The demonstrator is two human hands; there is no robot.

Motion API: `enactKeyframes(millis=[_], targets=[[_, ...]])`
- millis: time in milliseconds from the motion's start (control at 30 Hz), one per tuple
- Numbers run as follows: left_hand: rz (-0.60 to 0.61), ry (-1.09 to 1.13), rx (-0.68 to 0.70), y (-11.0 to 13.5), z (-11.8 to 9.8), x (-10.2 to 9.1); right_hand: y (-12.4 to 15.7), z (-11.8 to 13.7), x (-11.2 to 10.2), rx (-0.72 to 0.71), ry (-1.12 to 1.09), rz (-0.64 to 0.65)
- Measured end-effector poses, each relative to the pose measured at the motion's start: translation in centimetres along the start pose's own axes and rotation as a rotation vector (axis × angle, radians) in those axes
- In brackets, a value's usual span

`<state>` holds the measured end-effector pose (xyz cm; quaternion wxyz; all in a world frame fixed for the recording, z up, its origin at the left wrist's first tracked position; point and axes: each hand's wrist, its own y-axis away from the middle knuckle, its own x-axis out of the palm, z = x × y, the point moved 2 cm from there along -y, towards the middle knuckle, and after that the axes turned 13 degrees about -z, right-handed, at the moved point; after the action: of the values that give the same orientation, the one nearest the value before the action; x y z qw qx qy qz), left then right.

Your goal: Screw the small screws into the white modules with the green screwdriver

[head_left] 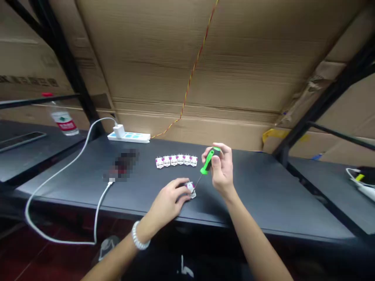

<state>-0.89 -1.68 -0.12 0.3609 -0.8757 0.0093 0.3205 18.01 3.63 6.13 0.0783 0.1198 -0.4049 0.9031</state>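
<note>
Fingers of the left hand (168, 203) are clenched over a small white module (191, 190), pressing it down on the black table (252, 191) not far from the front edge. Only part of the module shows past the fingertips. Grasped in the right hand (222, 171), a green screwdriver (209, 160) is pinched between thumb and fingers, its thin shaft slanted down toward the module. Whether the tip is touching cannot be told from this view. Six similar modules (176, 160) are lined up close together beyond the hands, and a power strip (129, 136) with a white cable (67, 171) lies further back.

The module is held by finger pressure alone on a smooth top, so it could be spun or slid if sideways force is put through the shaft or the left grip slackens. The tip could also skid off — a slip would be driven toward the left fingers, just beside it. If pushed forward, the module could drop over the edge — and a careless sweep of the right wrist could scatter the row.
</note>
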Motion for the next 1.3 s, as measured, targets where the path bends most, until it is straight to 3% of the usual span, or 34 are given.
enactKeyframes(millis=[567,933,1300], targets=[[-0.017,0.083,-0.098,-0.8,-0.5,0.3,0.1,0.2,0.2,0.007,0.003,-0.003],[-0.022,0.076,-0.088,-0.8,-0.6,0.1,0.1,0.2,-0.1,0.004,-0.034,-0.042],[0.027,0.124,-0.033,-1.0,-0.6,-0.9,-1.5,1.1,-3.2,-0.029,-0.019,-0.234]])
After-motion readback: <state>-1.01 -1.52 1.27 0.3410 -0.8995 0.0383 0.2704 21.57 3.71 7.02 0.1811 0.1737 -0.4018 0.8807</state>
